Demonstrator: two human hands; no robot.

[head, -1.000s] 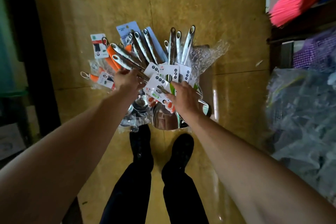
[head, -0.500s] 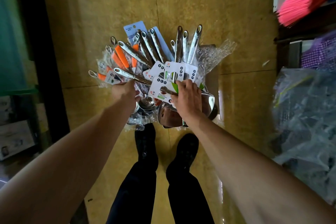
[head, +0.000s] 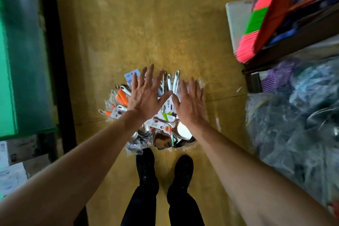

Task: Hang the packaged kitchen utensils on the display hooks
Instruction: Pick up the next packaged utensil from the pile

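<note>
- Your left hand [head: 145, 95] is flat. Its fingers are straight and spread wide, and it holds nothing.
- Your right hand [head: 190, 102] is flat too, with straight fingers close side by side, and it holds nothing. Your two thumbs point at each other, near but apart.
- Both hands are over the pile of packaged kitchen utensils [head: 156, 124]. You cannot tell if they touch it.
- The pile lies on the shiny yellow-brown tile floor [head: 165, 24], just in front of your black shoes [head: 145, 159].
- Long shiny steel handles [head: 176, 79] stick out past your fingers. Orange-handled tools [head: 122, 97] sit at the left edge of the pile. Round steel ladle bowls [head: 162, 141] sit by your toes.
- Open floor lies beyond the pile.
- To your left stand a black post [head: 53, 60] and a green panel [head: 18, 60].
- To your right, a dark wooden shelf [head: 302, 38] holds a pink and green broom [head: 256, 29]. Under it, a heap of clear plastic bags [head: 293, 124] sits near your right arm.
- White cards with green and orange patches [head: 167, 109] show between your hands. A blue card [head: 130, 75] peeks out by your left fingertips. The writing on them is too blurry to read.
</note>
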